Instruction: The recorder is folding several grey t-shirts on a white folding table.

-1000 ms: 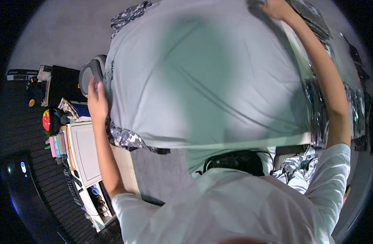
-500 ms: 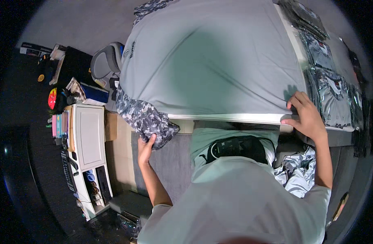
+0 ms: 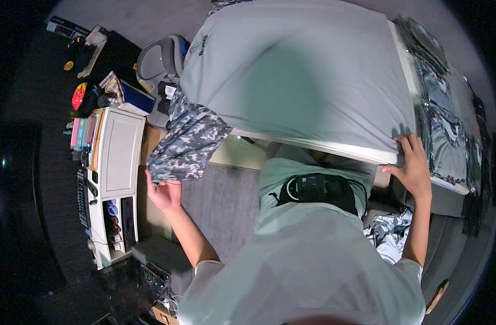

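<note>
Item 1: grey T-shirt, spread over a white counter, its body at 1 o'clock in the view. Small dark lettering ran along its edge at 11 o'clock.

Item 2: camouflage sleeve of the same shirt, grey and dark-blue pixel pattern, drawn out past the counter's edge between 9 and 10 o'clock.

Item 3: left grip, at 8 o'clock, fingers and thumb pinching the camouflage sleeve by its cuff. From this grip the sleeve stretched toward 1 o'clock, the shirt's body lying farther off between 1 and 2.

Item 4: right grip, at 3 o'clock, fingers curled on the shirt's near corner, thumb by the counter's edge; whether it pinched cloth could not be told.

Item 5: clear bags of folded grey-and-camouflage shirts, just before 3 o'clock, beside the right grip.

Item 6: white cabinet, at 9 o'clock, door closed; its open compartment held blue and dark objects, too small to identify.

Item 7: cardboard box, at 7 o'clock, contents unclear.
</note>
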`<action>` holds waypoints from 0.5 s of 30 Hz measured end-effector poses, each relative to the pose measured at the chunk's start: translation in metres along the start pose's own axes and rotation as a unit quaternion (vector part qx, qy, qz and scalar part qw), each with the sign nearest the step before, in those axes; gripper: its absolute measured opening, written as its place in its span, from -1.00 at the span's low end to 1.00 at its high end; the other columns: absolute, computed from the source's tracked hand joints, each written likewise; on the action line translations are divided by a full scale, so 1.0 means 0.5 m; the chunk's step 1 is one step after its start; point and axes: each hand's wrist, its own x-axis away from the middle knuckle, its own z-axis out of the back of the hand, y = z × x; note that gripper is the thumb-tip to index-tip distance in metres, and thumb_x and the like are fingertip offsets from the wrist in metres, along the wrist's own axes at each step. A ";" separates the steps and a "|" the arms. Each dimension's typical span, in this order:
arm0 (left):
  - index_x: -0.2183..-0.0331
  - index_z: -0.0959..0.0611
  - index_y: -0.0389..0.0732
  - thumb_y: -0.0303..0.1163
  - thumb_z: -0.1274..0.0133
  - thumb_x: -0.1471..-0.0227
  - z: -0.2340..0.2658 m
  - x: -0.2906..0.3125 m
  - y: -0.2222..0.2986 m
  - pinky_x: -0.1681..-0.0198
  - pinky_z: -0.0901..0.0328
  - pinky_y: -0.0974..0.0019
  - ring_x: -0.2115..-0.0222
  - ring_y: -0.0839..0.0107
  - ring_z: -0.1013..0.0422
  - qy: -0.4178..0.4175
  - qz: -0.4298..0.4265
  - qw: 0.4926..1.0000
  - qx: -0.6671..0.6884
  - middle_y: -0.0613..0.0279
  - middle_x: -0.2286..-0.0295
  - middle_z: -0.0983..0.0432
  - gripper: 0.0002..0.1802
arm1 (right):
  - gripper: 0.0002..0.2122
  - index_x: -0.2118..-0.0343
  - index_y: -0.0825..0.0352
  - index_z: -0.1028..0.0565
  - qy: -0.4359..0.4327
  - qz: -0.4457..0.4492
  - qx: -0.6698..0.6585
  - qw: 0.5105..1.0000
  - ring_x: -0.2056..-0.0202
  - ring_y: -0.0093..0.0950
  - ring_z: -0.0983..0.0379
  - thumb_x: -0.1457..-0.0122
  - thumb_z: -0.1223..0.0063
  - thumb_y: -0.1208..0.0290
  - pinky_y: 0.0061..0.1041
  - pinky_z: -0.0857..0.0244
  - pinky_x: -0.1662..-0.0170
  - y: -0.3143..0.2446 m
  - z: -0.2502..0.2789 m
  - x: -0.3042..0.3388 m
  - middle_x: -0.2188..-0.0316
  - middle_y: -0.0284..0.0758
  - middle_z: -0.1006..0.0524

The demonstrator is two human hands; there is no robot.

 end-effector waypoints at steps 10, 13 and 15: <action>0.38 -0.67 -0.12 -0.37 0.11 -0.15 -0.062 -0.064 0.026 -0.06 -0.29 0.16 0.40 0.54 -0.49 -0.124 0.004 0.990 0.074 0.28 0.29 -0.61 -0.77 | -0.55 0.02 0.34 -0.43 0.173 -0.008 -0.062 0.983 -0.05 -0.09 -0.24 -0.01 -0.24 0.31 -0.18 -0.15 -0.12 -0.123 -0.068 -0.021 0.00 -0.12 -0.35; 0.38 -0.67 -0.13 -0.39 0.13 -0.15 -0.062 -0.072 0.027 -0.05 -0.29 0.16 0.43 0.56 -0.48 -0.093 -0.002 0.994 0.064 0.28 0.33 -0.60 -0.75 | -0.63 0.12 0.30 -0.50 0.220 0.062 -0.158 0.961 -0.06 -0.13 -0.26 0.04 -0.24 0.38 -0.14 -0.18 -0.10 -0.216 -0.113 -0.085 0.04 -0.16 -0.38; 0.39 -0.63 -0.13 -0.40 0.16 -0.16 -0.071 -0.087 0.022 -0.11 -0.24 0.18 0.45 0.60 -0.46 -0.073 -0.027 0.996 0.049 0.29 0.39 -0.57 -0.76 | -0.62 0.11 0.28 -0.50 0.212 0.064 -0.169 0.960 -0.03 -0.16 -0.29 0.05 -0.24 0.38 -0.19 -0.20 -0.09 -0.247 -0.138 -0.124 0.05 -0.19 -0.40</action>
